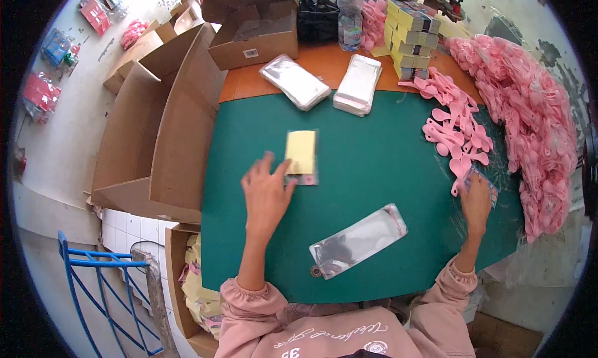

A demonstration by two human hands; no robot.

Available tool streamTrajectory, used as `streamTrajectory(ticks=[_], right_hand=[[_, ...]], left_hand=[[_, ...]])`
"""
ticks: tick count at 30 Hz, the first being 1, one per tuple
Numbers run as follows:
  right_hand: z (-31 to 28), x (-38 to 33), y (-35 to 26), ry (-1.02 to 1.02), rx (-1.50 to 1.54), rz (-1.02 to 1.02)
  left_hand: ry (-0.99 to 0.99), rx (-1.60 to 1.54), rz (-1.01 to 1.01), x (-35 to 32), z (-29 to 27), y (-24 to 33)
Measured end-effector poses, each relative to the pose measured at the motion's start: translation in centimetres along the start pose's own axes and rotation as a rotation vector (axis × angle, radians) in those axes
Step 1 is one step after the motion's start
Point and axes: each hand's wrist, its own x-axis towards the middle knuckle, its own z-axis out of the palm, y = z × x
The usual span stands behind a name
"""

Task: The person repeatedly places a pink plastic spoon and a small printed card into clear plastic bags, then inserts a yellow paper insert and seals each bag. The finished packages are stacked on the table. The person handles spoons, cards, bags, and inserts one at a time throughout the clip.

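My left hand (265, 193) is spread open, its index finger and thumb by the lower left edge of a yellow card (301, 151) in a small clear bag on the green mat. My right hand (476, 203) is at the right of the mat with its fingers bent together. Around those fingers shows a blue and red printed card (493, 193); whether they grip it or only cover it is hidden. Just left of them lies a pink plastic spoon (460, 167), at the lower end of a loose pile of pink spoons (461, 124). Between my forearms lies a stack of clear bags (359, 241).
Two more bag stacks (295, 82) (358, 84) lie at the far edge. Behind stand stacked yellow cards (411, 37), a water bottle (350, 18) and a cardboard box (255, 37). Bagged pink spoons (529, 115) heap along the right. A tall open carton (180, 127) borders the left.
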Motion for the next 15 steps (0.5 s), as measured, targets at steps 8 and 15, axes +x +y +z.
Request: streamTrajectory(ticks=[8, 15], right_hand=[[1.2, -0.6, 1.2, -0.166, 0.242, 0.127], [-1.0, -0.1, -0.5, 0.185, 0.382, 0.042]], left_hand=[[-0.267, -0.783, 0.175, -3.1, 1.5, 11.3], [-0.419, -1.256, 0.053, -2.1, 2.1, 10.5]])
